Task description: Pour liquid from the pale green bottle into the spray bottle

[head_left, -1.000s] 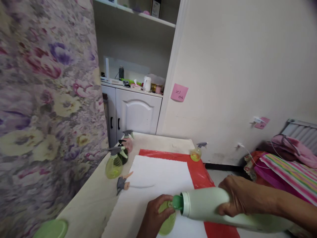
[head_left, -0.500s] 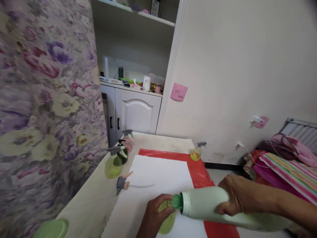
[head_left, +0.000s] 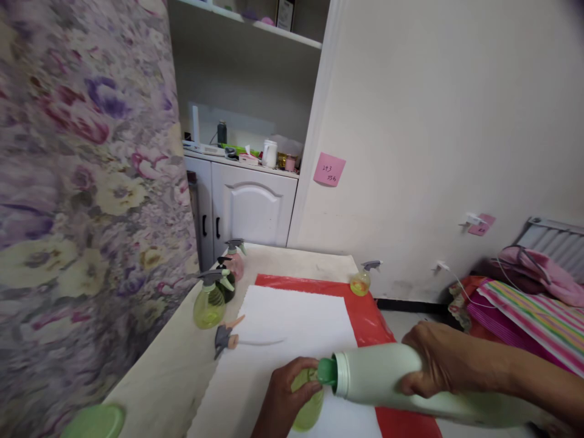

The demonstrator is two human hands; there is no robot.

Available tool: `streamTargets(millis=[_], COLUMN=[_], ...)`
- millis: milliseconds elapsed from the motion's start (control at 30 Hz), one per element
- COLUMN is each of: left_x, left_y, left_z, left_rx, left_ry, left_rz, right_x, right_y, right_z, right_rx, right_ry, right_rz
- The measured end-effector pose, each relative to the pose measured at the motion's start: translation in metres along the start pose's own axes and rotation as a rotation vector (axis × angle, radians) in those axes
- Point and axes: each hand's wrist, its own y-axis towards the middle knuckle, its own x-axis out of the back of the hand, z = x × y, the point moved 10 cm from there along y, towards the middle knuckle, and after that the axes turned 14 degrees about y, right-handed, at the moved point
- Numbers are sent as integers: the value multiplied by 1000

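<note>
Fingers of my left hand point(head_left: 286, 389) are wrapped round the neck of a yellow-green spray bottle point(head_left: 310, 409) with its top off, over the white sheet point(head_left: 292, 316). My right hand point(head_left: 431, 362) grips a large pale green jug point(head_left: 378, 372), tipped onto its side. The jug's green spout point(head_left: 326, 371) meets the small bottle's mouth; I cannot make out any liquid flowing. A grey and peach spray trigger head point(head_left: 224, 339) with a thin tube lies on the left edge of the sheet. A light green cap point(head_left: 95, 421) sits at the lower left.
Along the table's left side stand a yellow-green spray bottle point(head_left: 208, 307), a dark one point(head_left: 227, 283) and a pink one point(head_left: 235, 261). A small bottle with yellow liquid point(head_left: 360, 285) stands at the far right on red plastic point(head_left: 369, 316). A floral curtain point(head_left: 91, 182) hangs at left.
</note>
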Motion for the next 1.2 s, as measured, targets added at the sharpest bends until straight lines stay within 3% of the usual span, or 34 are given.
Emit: streamTargets(millis=[767, 1200], left_x=[0, 0], left_y=[0, 1], left_z=[2, 0], left_rx=[28, 25], left_ry=[19, 2], left_rz=[-10, -2], right_x=[-2, -4], right_y=[1, 2], right_z=[0, -4], right_rx=[-32, 24], right_ry=[32, 54], right_rz=[28, 31])
